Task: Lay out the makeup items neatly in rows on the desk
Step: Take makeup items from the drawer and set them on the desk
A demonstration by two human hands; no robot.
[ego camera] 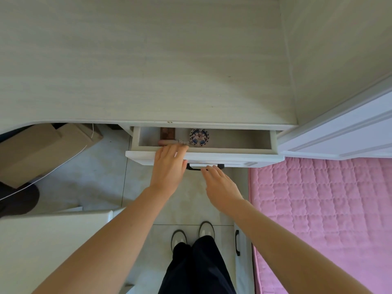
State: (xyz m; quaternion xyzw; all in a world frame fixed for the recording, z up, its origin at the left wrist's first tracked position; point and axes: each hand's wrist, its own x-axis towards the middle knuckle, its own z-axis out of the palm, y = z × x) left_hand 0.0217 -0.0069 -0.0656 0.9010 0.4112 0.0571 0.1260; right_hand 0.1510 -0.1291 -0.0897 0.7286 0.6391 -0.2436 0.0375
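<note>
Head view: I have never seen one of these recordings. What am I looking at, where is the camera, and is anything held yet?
There is no machine here. A person wears a wide-angle camera on the head, which looks down, so you see both bare arms, the legs and the shoes. In front is a pale desk with its drawer pulled open. In the drawer lie a round patterned item, a brown item and a pinkish stick; what they are I cannot tell. The left hand reaches over the drawer front, fingers by the stick, but no grip shows. The right hand is open, just below the dark handle. A pink quilt lies to the right. Nothing is laid out on the desk yet.
</note>
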